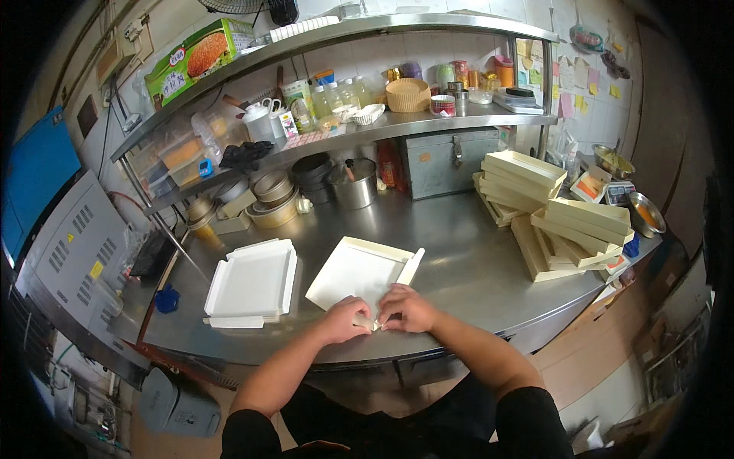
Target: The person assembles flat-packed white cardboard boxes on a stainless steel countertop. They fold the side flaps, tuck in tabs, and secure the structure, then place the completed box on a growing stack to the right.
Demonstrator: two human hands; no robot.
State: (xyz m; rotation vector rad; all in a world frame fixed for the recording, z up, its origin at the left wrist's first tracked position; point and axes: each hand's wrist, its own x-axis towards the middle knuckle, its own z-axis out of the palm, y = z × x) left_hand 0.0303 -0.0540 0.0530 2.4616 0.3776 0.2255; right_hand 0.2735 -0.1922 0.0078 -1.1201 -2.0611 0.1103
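Note:
A cream paperboard box point(358, 269), partly folded, lies on the steel table in front of me, its near corner towards me. Two far walls stand up, and a flap juts out at its right corner. My left hand point(346, 318) pinches the box's near corner from the left, fingers closed. From the other side my right hand point(409, 307) grips the same corner, its fingertips almost meeting those of the left. The fingers hide most of that corner. To the left rests a second, white paperboard piece point(252, 278) with its edge flaps partly raised.
Several folded cream boxes point(589, 222) are stacked at the right. Behind stand a grey metal chest point(451, 162), a steel pot point(354, 183) and round tins point(274, 200). A two-tier steel shelf point(428, 122) with bottles and tubs overhangs the table's back. A blue object point(167, 299) lies far left.

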